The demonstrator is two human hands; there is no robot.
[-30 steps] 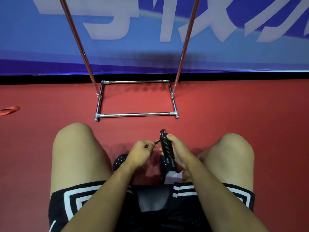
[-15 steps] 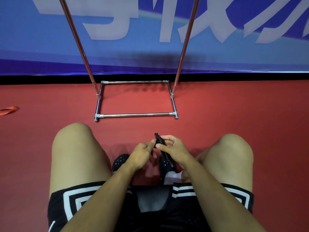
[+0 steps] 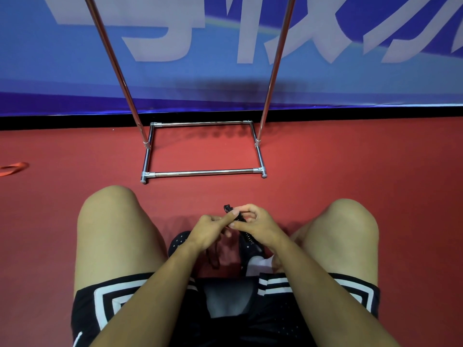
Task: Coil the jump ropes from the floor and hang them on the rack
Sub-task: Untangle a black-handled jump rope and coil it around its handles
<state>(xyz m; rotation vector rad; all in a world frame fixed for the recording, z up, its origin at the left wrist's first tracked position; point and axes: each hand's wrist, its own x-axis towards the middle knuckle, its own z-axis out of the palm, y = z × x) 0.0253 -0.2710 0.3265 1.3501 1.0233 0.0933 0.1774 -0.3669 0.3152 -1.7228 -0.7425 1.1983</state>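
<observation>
Near the rack [image 3: 204, 173], both hands gripped the jump rope [image 3: 229, 209]: right hand [image 3: 253, 225] clamped the coil, left hand [image 3: 209, 231] pinched its end; wraps needed tension.

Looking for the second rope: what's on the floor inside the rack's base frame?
Only bare red floor and shadows show inside the rack base; no rope there.

Black shorts [image 3: 105, 304] with white stripes, black shoes [image 3: 179, 242].

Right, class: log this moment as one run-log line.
stage: coiling | jump rope: held by left hand and right hand | rack: ahead, rope not yet hung
</observation>
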